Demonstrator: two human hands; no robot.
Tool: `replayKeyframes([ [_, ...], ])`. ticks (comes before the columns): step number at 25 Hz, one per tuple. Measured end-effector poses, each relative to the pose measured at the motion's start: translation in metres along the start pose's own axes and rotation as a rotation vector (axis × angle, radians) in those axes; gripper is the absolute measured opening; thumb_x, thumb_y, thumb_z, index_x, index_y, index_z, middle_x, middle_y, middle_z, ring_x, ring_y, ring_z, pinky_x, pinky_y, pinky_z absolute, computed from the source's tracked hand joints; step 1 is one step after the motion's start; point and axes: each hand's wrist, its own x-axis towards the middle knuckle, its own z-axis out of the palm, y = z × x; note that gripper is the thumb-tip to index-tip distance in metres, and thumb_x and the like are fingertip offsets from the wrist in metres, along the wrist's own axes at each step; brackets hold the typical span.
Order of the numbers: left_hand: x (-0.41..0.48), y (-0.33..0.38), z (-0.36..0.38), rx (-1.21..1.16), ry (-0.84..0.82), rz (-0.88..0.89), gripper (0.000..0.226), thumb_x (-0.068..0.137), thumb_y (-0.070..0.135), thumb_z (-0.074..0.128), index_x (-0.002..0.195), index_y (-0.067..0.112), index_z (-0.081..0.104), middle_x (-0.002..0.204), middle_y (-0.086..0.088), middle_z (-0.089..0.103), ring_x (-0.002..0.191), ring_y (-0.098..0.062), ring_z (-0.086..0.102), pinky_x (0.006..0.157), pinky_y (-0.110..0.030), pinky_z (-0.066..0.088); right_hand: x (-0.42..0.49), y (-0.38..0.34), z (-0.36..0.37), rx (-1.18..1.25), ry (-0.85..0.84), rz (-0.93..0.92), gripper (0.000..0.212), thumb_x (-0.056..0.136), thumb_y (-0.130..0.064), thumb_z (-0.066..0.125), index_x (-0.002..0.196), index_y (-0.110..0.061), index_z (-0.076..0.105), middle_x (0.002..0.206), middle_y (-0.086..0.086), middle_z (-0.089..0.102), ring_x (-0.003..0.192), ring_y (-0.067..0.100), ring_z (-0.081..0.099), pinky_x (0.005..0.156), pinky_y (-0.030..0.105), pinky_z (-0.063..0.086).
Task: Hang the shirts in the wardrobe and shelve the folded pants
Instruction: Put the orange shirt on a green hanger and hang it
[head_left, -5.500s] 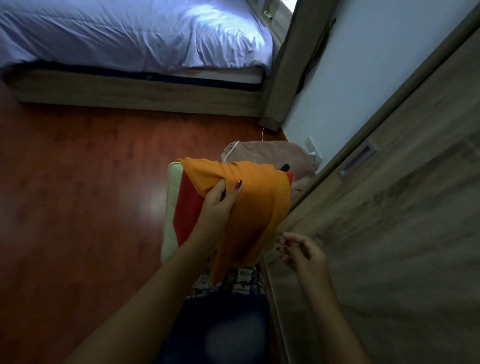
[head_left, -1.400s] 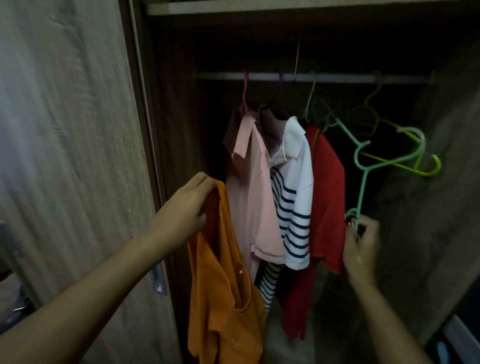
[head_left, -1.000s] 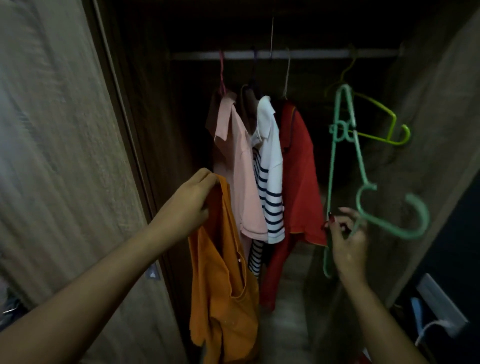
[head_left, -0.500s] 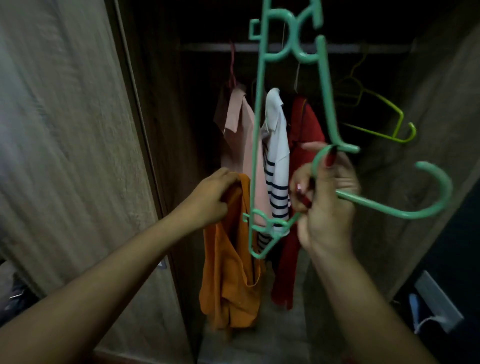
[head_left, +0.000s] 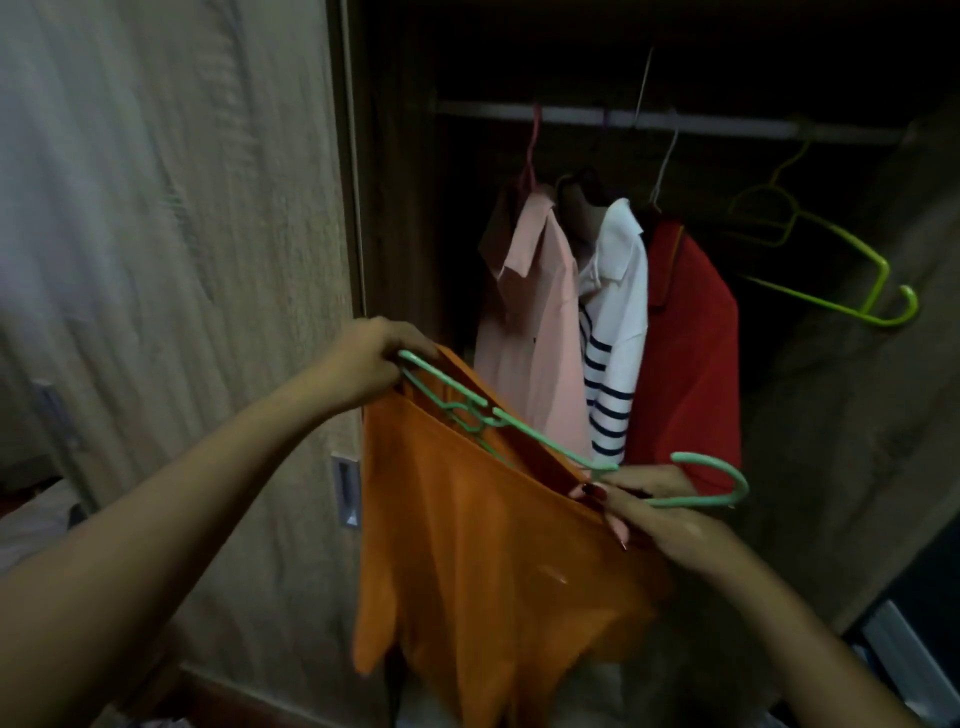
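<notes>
Item: orange shirt (head_left: 483, 545), held in front of the open wardrobe (head_left: 857, 415), near its left door (head_left: 182, 260).
Change: the green hanger (head_left: 519, 427), upright in the right hand half a second ago, now lies along the shirt's top edge.
Axis: hanger runs from far left down to near right, hook pointing right.
Hands: left hand (head_left: 371, 358) grips the shirt edge and hanger end; right hand (head_left: 654, 512) pinches shirt and hanger near the hook.
</notes>
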Motion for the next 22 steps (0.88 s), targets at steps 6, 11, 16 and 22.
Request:
replayKeyframes([
  [6,-0.001,0.024,0.040,0.224,-0.104,0.156,0.059,0.069,-0.012,0.049,0.120,0.014,0.064,0.125,0.000,0.062,0.117,-0.020,0.051,0.098,-0.023,0.034,0.029,-0.037,-0.004,-0.190,-0.074,0.075,0.025,0.085,-0.026,0.065,0.068,-0.011,0.071,0.059,0.008,0.068,0.054,0.016,0.058,0.059,0.028,0.046],
  [11,0.001,0.029,0.049,-0.086,-0.279,0.223,0.052,0.077,0.004,0.052,0.125,0.021,0.059,0.127,0.005,0.061,0.118,-0.007,0.055,0.102,-0.027,0.044,0.050,-0.070,-0.007,-0.075,0.024,0.132,0.012,0.083,0.000,0.063,0.088,-0.008,0.070,0.059,0.006,0.070,0.048,0.006,0.057,0.048,0.016,0.041],
  [16,0.019,-0.006,0.057,0.028,-0.238,0.303,0.034,0.089,0.055,0.038,0.109,0.035,0.056,0.100,0.018,0.061,0.092,0.001,0.060,0.079,-0.022,0.049,0.030,-0.089,-0.046,0.007,0.171,0.044,0.008,0.088,-0.006,0.061,0.092,-0.007,0.068,0.068,0.012,0.072,0.065,0.028,0.056,0.056,0.033,0.042],
  [22,0.052,0.015,0.079,-0.199,0.047,0.378,0.045,0.088,0.053,0.040,0.088,0.018,0.067,0.079,0.001,0.067,0.074,-0.013,0.062,0.064,-0.023,0.048,-0.017,-0.099,-0.117,-0.408,0.108,0.110,0.035,0.081,-0.034,0.067,0.109,-0.012,0.066,0.102,0.004,0.071,0.096,0.016,0.067,0.087,0.034,0.053],
])
